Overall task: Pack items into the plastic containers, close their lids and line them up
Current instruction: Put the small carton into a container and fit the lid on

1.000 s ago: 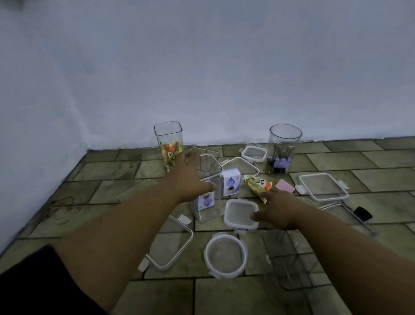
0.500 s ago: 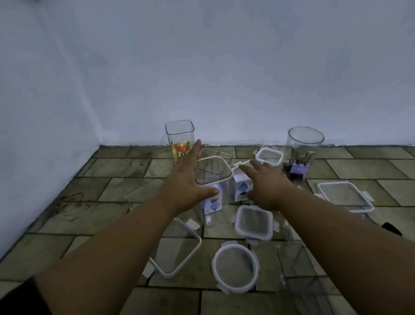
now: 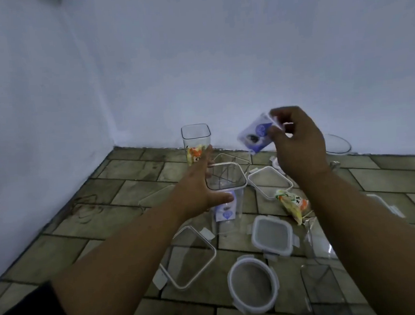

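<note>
Clear plastic tall container [image 3: 197,143], open-topped, stood far left by the wall with a snack packet inside. Next, the left hand [image 3: 199,187] gripped the rim of a square container [image 3: 227,195] holding one blue-and-white carton. Above and right, the right hand [image 3: 297,145] pinched a second small carton [image 3: 255,136], tilted, in the air. Loose lids lay on the tiled floor [image 3: 59,246], near an orange-green packet [image 3: 292,204].
</note>
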